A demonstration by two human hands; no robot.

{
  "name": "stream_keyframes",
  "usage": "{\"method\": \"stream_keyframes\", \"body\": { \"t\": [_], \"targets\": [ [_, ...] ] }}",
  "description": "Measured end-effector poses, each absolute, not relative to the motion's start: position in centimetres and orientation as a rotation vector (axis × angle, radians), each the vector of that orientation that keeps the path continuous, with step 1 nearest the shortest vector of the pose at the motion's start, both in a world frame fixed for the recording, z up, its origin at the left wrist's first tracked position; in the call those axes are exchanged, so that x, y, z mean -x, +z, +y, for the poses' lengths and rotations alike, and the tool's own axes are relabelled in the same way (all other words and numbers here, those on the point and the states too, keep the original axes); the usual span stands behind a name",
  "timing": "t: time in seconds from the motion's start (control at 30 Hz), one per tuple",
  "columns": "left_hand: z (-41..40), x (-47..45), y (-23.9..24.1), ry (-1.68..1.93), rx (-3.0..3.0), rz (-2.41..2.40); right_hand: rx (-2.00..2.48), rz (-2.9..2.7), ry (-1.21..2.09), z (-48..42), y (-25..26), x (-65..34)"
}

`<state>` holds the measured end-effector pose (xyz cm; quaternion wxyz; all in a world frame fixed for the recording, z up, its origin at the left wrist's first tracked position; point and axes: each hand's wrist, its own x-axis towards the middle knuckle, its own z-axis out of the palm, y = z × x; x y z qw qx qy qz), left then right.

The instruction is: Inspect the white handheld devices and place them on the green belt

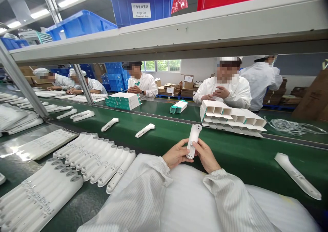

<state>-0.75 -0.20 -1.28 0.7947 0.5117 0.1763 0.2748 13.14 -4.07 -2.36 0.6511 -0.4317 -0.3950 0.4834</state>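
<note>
My left hand (176, 154) and my right hand (204, 154) both grip a slim white plastic handheld device (195, 132), held nearly upright over the green conveyor belt (164, 136). Its grey tip with small dark holes points up. The fingers of the left hand curl round its lower part, while the right thumb presses on the face near an open recess. To the left, similar white devices (110, 163) lie side by side in rows on the bench. Another white device (297, 175) rests on the belt at my right.
Beyond the belt are stacked white boxes (230, 117), a green-and-white carton stack (123, 100) and a small carton bundle (178, 106). Tangled clear bags (294, 126) lie at right. Several people in white coats work opposite. An overhead shelf (164, 33) holds a blue bin (140, 6).
</note>
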Motion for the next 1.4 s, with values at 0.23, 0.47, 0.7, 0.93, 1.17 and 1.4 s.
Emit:
{"method": "stream_keyframes", "body": {
  "t": [0.23, 0.47, 0.7, 0.93, 1.17, 1.4],
  "targets": [
    [-0.3, 0.9, -1.3, 0.563, -1.077, 0.371, 0.995, -0.917, 1.143, -4.3, -2.1, -12.7],
    [-0.3, 0.5, -1.8, 0.664, -1.219, 0.446, 0.991, -0.731, 1.069, -4.1, -2.5, -13.0],
    [-0.1, -0.1, -3.0, 0.836, -1.710, 0.688, 0.938, -0.684, 1.246, -4.1, -2.6, -13.1],
    [2.6, 3.1, -2.2, 1.097, -2.220, 1.282, 0.914, -0.520, 1.389, -5.0, -1.2, -13.6],
    [5.2, 6.8, -2.6, 0.610, -2.066, 1.861, 0.890, -0.481, 1.436, -5.4, -1.1, -13.6],
    [4.7, 6.9, -2.7, 0.602, -1.894, 1.775, 1.075, -0.461, 1.471, -5.5, -2.1, -14.0]
  ]
}}
